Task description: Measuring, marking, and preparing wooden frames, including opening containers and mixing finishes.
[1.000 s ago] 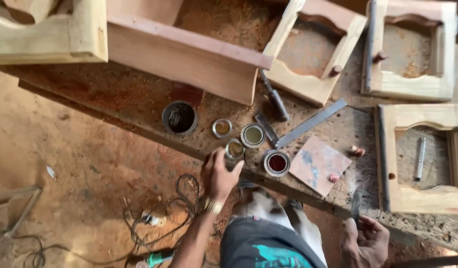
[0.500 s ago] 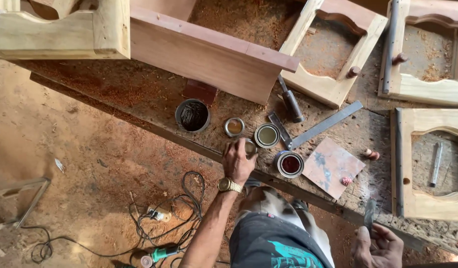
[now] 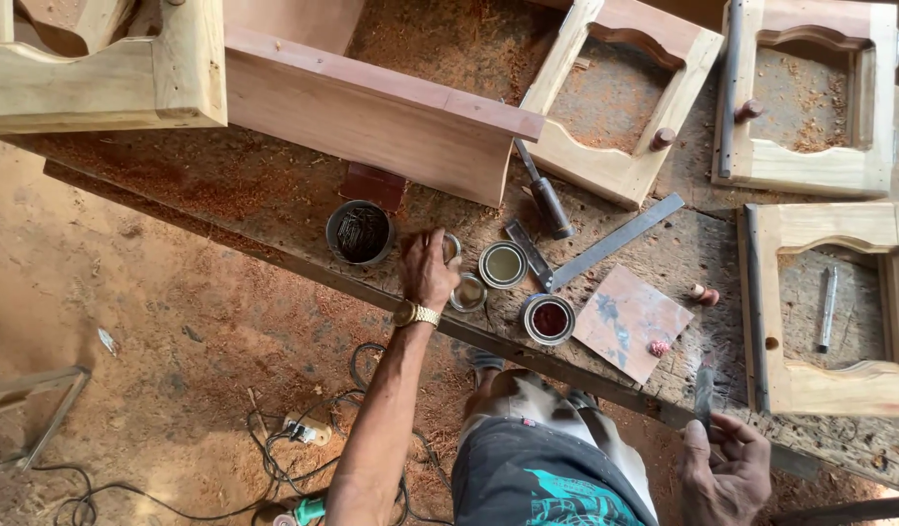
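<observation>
My left hand (image 3: 428, 270) has moved up from the small lidded tin (image 3: 468, 292) on the tabletop (image 3: 274, 209) and now closes, apparently, over another. Right hand (image 3: 727, 468) grips a scraper (image 3: 705, 388).

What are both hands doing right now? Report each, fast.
Left hand: curled over a small round tin on the workbench, gripping it.
Right hand: closed on a thin dark tool.

from my feed i see bare arms, a gold wristwatch (image 3: 417, 314) on the left wrist, a dark shirt (image 3: 547, 484) with a teal print, and light, paint-stained trousers (image 3: 542, 401).
</observation>
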